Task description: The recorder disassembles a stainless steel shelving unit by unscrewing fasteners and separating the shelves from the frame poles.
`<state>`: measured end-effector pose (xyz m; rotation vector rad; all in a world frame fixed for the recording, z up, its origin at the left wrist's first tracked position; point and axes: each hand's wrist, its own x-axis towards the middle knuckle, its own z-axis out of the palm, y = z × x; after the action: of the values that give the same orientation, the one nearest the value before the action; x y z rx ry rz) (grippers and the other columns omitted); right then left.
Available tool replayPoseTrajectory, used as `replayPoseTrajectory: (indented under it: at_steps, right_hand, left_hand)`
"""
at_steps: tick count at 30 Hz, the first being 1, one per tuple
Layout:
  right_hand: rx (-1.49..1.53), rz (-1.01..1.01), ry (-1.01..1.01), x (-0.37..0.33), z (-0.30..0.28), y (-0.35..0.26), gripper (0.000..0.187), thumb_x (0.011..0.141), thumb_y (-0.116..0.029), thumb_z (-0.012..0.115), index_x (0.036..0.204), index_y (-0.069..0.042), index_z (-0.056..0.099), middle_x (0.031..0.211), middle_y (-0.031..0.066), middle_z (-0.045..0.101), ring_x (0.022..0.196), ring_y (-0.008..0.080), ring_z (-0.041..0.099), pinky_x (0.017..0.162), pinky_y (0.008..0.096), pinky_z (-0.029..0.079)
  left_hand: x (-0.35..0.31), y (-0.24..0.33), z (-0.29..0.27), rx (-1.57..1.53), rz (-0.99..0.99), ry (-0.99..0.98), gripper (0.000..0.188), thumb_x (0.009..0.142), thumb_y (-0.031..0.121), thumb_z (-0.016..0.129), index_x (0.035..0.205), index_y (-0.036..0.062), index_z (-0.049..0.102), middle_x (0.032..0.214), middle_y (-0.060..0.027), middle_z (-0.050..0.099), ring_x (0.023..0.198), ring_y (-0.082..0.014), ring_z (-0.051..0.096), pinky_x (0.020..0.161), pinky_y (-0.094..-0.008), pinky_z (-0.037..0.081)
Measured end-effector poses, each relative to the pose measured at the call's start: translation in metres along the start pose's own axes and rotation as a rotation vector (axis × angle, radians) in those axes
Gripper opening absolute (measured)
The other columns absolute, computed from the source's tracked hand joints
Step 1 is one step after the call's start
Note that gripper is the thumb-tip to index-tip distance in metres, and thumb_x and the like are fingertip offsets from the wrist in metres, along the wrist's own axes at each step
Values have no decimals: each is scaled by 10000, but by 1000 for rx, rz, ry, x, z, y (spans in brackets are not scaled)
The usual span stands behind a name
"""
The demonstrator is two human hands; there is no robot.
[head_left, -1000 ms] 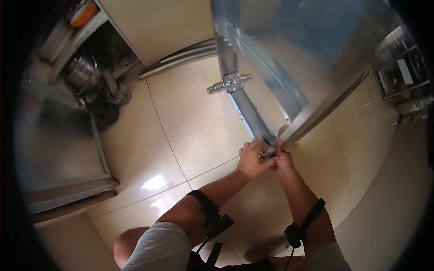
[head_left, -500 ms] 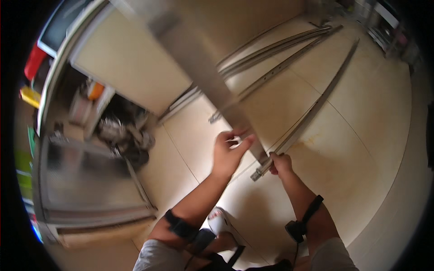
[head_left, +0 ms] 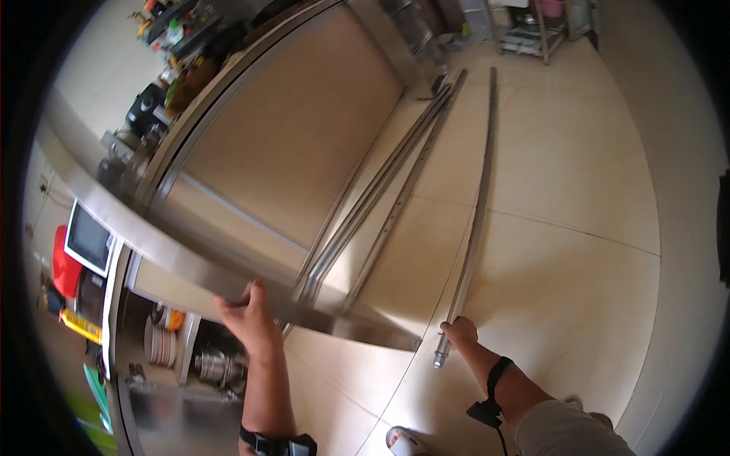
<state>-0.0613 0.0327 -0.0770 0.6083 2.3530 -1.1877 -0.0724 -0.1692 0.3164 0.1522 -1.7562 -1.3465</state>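
Note:
My left hand (head_left: 251,323) is closed on the edge of a long, flat metal bar (head_left: 175,262). This broad bar slants across the left half of the head view, raised above the floor, its right end near the middle. My right hand (head_left: 461,332) is wrapped round a slim metal tube (head_left: 477,205) close to its near end. A narrower fitting at that end sticks out past my fingers. The tube runs away from me, and I cannot tell whether its far end touches the floor.
More metal tubes (head_left: 388,175) lie on the tiled floor (head_left: 563,304) beside a cabinet with beige doors (head_left: 296,114). An open cabinet section at left holds stacked plates (head_left: 160,342) and metal pots (head_left: 218,367). A metal rack (head_left: 544,34) stands far off, and a wall runs along the right.
The flat bar has swung left and down, and my left hand has moved left with it. My right hand, earlier by the flat bar's lower end, is now apart from it. The view has shifted.

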Motion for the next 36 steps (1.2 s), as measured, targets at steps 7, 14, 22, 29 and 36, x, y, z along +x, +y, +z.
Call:
replayPoseTrajectory:
  at_steps: [7,14,22,29,36]
  right_hand:
    - [4,163,26,30,-59,48,375,688,-368,588,715,6,613,676,153,626,643,281,632,639,372,509]
    - [186,205,265,63,-51,102,548,694,-364,614,1014,67,504,881,227,592,794,322,603,686,417,487]
    - [423,165,248,57,-82,139,493,711,-324,558,963,92,471,911,288,561,851,391,570,785,424,440]
    - [397,106,299,39,-96,147,442,752,-291,536,938,105,478,905,284,554,849,408,555,754,437,441]
    - [319,183,274,60,-94,149,524,688,-363,581,977,64,486,906,262,581,871,397,568,795,422,438]
  left_hand:
    - [7,-9,16,7,-16,-11,326,732,-43,614,1021,-17,465,936,-83,558,802,-150,544,746,-263,441]
    - [14,-9,8,47,-75,76,276,704,-50,599,958,-21,494,896,-92,564,773,-153,543,696,-274,450]
    - [14,9,6,9,-50,18,402,686,66,728,967,-1,449,905,-68,530,799,-143,540,718,-241,441]
    - [91,25,-53,377,233,178,453,687,175,754,916,19,396,855,-38,421,771,-134,451,697,-245,413]
    - [109,83,-19,202,192,-45,411,724,59,696,1047,-38,460,965,-112,548,844,-151,556,752,-238,467]
